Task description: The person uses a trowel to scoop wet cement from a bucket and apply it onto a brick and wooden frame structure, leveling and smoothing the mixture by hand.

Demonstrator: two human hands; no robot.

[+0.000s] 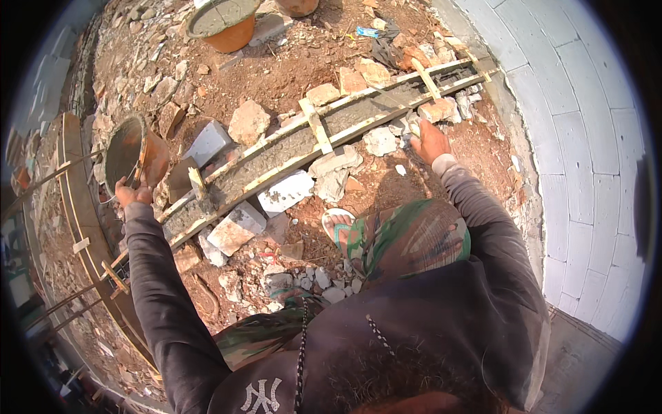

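Observation:
My left hand (134, 193) is closed on the near rim of an orange bucket (157, 160), which is tilted and grey with mortar inside. At the right, my right hand (432, 143) curls round something small with a pale end, mostly hidden by the fingers. It hovers by the near board of a long, narrow wooden form (293, 164). Wet grey concrete (269, 157) lies between the form's boards. Short wooden cross-pieces (316, 125) bridge the boards at several spots.
Broken stones (249, 123) and white block pieces (285, 192) line both sides of the form. Beyond it stands another orange bucket (231, 38) filled with grey mix. A pale block wall (576, 138) rises at the right. Boards and thin rods (86, 207) run along the left.

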